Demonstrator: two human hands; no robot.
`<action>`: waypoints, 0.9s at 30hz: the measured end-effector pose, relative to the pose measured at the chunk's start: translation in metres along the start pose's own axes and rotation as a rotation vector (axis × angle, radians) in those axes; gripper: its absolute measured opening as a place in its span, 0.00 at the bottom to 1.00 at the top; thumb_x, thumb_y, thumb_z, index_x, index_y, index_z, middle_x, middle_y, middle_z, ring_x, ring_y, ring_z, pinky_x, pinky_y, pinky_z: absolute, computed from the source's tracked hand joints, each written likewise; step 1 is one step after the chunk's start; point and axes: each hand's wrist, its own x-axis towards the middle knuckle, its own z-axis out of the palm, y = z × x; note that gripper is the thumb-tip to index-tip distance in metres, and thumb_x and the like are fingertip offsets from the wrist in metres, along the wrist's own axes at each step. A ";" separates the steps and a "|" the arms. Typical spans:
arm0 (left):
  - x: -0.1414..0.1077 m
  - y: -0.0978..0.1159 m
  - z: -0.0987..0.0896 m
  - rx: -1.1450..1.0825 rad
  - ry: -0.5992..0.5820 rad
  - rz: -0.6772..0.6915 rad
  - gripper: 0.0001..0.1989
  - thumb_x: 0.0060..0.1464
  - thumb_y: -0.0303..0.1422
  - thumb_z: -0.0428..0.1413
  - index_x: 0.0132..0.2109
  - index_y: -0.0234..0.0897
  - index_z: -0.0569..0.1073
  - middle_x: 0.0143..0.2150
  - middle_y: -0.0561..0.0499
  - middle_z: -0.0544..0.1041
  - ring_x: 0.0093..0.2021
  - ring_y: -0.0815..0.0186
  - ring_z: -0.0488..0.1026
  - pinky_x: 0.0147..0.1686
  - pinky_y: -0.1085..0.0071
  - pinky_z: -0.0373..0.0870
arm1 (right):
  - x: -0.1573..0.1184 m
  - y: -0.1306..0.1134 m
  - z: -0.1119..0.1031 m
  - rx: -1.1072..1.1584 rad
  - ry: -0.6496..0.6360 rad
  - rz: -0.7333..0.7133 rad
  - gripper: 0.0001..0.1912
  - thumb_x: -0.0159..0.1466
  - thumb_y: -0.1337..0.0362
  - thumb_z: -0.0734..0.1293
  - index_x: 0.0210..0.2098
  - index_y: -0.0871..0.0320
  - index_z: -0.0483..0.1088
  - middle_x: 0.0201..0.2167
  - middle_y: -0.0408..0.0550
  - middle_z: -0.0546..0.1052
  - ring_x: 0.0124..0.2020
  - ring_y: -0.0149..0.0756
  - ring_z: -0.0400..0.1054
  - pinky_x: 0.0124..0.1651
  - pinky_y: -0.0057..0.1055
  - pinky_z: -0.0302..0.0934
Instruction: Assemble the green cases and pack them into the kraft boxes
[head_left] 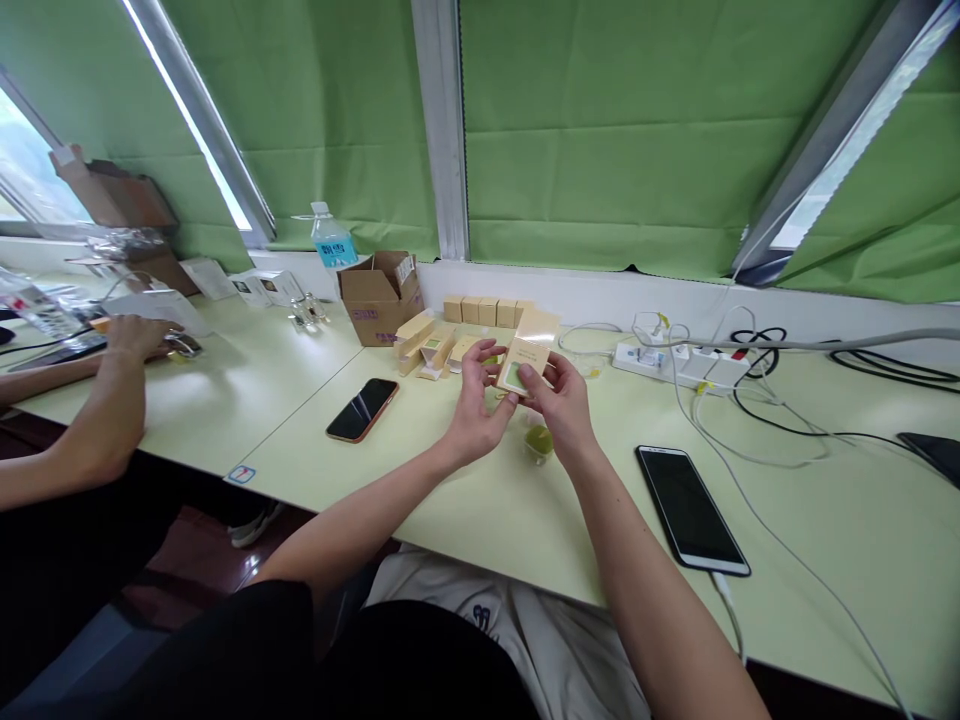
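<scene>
Above the table, between both hands, is a small cream-yellow box [527, 345] with printing and a green patch on its front. My left hand [480, 408] is closed around its left side and lower edge. From the right, my right hand [564, 395] grips the same box, thumb across its front. Just below the hands a green round item [538, 440] sits in what looks like a clear cup. Behind my left hand lie several cream cartons [435, 352], some with flaps up. A row of small cream boxes [484, 311] stands along the wall.
A brown cardboard box [381, 300] stands beside a water bottle [333, 238]. One phone [363, 409] lies left, another phone [691, 508] with a cable right. A white power strip [681, 366] and tangled cables lie back right. At left, a co-worker's hand [135, 337] rests over the table.
</scene>
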 end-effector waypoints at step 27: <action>0.001 0.013 -0.017 0.863 0.160 0.579 0.22 0.60 0.22 0.57 0.56 0.49 0.81 0.64 0.41 0.64 0.66 0.47 0.65 0.66 0.44 0.69 | 0.005 -0.007 0.000 0.283 0.045 0.216 0.41 0.41 0.44 0.91 0.46 0.54 0.74 0.38 0.46 0.88 0.34 0.42 0.86 0.40 0.35 0.84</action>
